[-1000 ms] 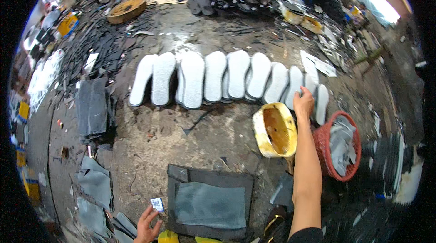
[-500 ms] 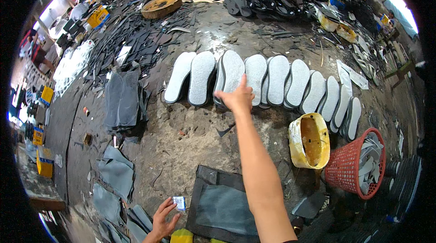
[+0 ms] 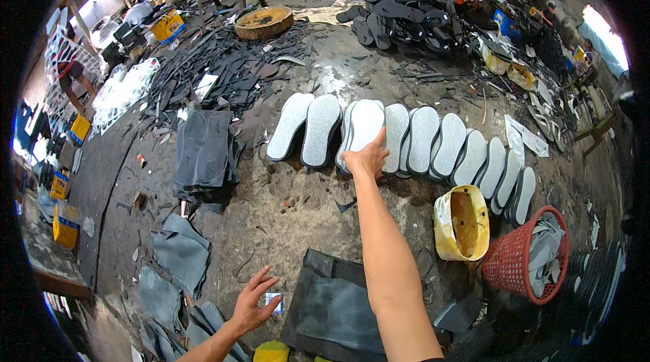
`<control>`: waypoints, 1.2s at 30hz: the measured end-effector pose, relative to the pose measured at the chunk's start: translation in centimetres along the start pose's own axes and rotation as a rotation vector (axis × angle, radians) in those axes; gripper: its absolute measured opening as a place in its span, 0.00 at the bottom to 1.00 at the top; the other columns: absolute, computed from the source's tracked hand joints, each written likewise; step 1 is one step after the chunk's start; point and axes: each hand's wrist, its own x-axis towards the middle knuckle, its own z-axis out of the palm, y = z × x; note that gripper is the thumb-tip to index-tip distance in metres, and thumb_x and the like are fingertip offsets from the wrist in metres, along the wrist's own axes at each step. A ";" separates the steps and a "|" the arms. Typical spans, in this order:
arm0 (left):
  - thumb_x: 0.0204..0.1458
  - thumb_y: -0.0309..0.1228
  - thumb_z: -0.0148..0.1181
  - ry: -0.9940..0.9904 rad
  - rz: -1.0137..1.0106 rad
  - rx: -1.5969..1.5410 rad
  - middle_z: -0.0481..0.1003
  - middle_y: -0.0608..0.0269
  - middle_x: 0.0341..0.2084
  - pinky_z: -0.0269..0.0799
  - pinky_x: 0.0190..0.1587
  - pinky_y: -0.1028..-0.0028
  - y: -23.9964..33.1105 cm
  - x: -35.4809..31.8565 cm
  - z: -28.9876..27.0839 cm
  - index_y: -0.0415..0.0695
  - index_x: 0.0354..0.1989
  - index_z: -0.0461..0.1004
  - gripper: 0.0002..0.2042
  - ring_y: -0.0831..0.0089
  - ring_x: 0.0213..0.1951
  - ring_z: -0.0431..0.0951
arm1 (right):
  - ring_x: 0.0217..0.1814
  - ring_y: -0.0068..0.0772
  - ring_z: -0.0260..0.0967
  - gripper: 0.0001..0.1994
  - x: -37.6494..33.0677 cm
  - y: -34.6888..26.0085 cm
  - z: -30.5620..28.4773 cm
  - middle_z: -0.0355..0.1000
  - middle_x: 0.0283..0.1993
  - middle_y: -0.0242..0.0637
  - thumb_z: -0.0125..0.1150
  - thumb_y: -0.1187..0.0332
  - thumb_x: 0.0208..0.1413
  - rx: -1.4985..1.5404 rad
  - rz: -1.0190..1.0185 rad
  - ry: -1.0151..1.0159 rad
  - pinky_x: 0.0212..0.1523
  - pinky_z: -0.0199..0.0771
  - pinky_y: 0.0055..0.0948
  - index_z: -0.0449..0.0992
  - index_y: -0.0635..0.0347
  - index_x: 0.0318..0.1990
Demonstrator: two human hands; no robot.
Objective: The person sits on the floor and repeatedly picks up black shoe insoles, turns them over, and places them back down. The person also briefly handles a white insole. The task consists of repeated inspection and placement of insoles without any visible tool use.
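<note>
Your right hand (image 3: 366, 157) on the soles.
Its fingers close on a white sole (image 3: 365, 126) in the row; your left hand (image 3: 252, 302) hovers open, fingers spread, above a small card (image 3: 273, 302).

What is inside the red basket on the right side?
The red basket holds several grey, sole-shaped pieces standing on end. What lies beneath them at the bottom is covered and cannot be seen.
</note>
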 end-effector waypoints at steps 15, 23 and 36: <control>0.57 0.32 0.68 -0.132 -0.116 -0.343 0.71 0.52 0.63 0.76 0.57 0.63 1.5 -2.4 0.1 0.44 0.60 0.75 0.22 0.60 0.59 0.77 | 0.47 0.27 0.71 0.47 -2.5 1.4 -3.0 0.74 0.57 0.38 0.65 0.60 0.51 1.392 -0.158 -0.569 0.45 0.68 0.34 0.43 0.46 0.77; 0.59 0.27 0.66 0.033 -0.468 -1.389 0.78 0.61 0.47 0.78 0.47 0.73 9.0 5.3 -2.6 0.39 0.56 0.75 0.17 0.75 0.42 0.79 | 0.58 0.36 0.71 0.37 -22.1 9.2 -6.6 0.71 0.62 0.38 0.65 0.86 0.50 1.254 -0.476 -0.879 0.59 0.74 0.38 0.61 0.55 0.68; 0.55 0.29 0.70 -0.248 -0.608 -1.412 0.79 0.62 0.49 0.79 0.50 0.65 4.4 -1.8 3.4 0.45 0.60 0.70 0.24 0.73 0.47 0.81 | 0.40 0.34 0.78 0.23 -30.8 28.5 -16.6 0.71 0.55 0.34 0.57 0.64 0.65 1.118 0.188 -0.086 0.31 0.86 0.35 0.67 0.60 0.65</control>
